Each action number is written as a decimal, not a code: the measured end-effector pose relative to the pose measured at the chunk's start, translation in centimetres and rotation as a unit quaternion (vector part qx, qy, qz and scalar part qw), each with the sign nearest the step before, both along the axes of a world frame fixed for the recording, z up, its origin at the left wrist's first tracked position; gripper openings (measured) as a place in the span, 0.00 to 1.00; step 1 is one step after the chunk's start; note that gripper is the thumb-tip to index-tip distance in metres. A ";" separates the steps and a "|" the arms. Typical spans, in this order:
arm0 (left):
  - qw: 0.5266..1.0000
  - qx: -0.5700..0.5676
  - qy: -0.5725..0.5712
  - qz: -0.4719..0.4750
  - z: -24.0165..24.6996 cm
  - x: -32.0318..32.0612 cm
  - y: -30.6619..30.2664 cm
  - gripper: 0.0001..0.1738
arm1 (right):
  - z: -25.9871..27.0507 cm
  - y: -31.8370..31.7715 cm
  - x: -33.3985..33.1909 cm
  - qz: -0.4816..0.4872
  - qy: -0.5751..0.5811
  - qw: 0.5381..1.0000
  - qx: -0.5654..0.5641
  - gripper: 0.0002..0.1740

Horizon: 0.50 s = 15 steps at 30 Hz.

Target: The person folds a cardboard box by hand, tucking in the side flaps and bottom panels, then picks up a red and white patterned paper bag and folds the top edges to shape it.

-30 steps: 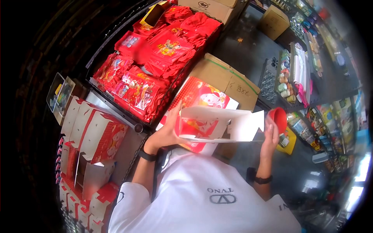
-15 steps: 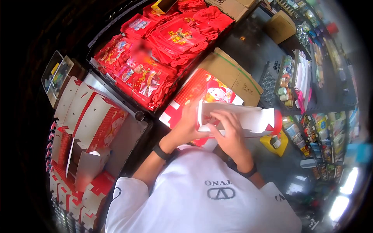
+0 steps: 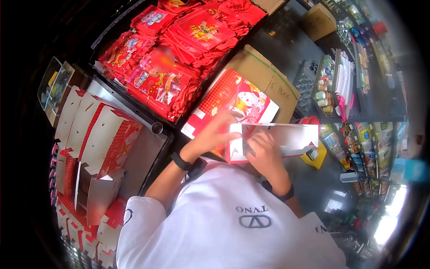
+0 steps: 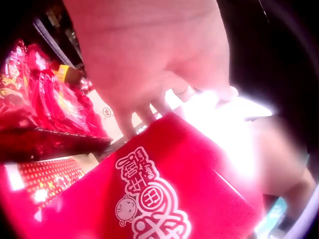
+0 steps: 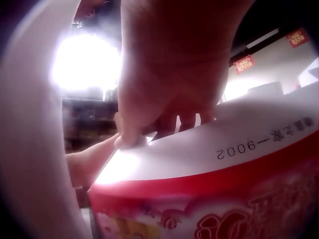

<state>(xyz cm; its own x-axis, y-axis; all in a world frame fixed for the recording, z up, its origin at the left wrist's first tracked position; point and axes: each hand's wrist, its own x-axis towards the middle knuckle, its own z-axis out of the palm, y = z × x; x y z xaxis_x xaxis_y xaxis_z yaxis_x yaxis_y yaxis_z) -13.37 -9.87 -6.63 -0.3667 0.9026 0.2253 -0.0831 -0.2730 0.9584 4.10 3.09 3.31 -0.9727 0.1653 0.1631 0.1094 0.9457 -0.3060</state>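
A red and white carton (image 3: 298,143) lies on its side before the person's chest, its white inside showing in the head view. At its left end is the left hand (image 3: 212,134), index finger stretched out past the edge and thumb tip at the white end flap. In the left wrist view those fingers reach to the top edge of the carton's red end panel (image 4: 149,174). The right hand (image 3: 268,157) dips into the open side near that end, its bent fingers pinching the white cardboard, with fingertips partly hidden. The right wrist view shows its thumb at the white edge (image 5: 149,162).
Beyond the carton, a flat printed carton (image 3: 242,96) leans on a brown cardboard box (image 3: 268,76). Red packets (image 3: 179,54) fill a rack behind. Several formed cartons (image 3: 96,134) stand at left. A yellow item (image 3: 317,157) and goods shelves (image 3: 367,152) are at right.
The right hand came from the carton's right end into its left part. The left hand gripped the left end and now has its fingers spread there. The carton turned slightly.
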 end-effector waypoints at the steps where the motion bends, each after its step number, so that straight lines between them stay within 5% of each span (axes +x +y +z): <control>1: 1.000 0.000 0.026 0.006 0.6 0.0 0.3 0.18 | 0.2 0.1 0.3 -0.008 -0.004 1.000 0.019 0.14; 11: 0.990 -0.074 0.094 0.079 3.0 1.0 1.5 0.16 | 1.9 1.7 3.9 -0.020 -0.053 0.998 -0.038 0.17; 15: 0.984 -0.053 0.140 0.099 2.7 1.5 1.2 0.14 | 2.0 3.3 4.5 0.001 -0.025 0.996 -0.088 0.27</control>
<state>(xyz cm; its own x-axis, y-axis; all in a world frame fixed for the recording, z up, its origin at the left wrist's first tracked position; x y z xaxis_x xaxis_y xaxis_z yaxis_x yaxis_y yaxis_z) -11.87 -8.67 -3.92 -0.4758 0.8432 0.2503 0.2324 -0.1539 0.9604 8.64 6.44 5.33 -0.9792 0.1849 0.0831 0.1267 0.8783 -0.4610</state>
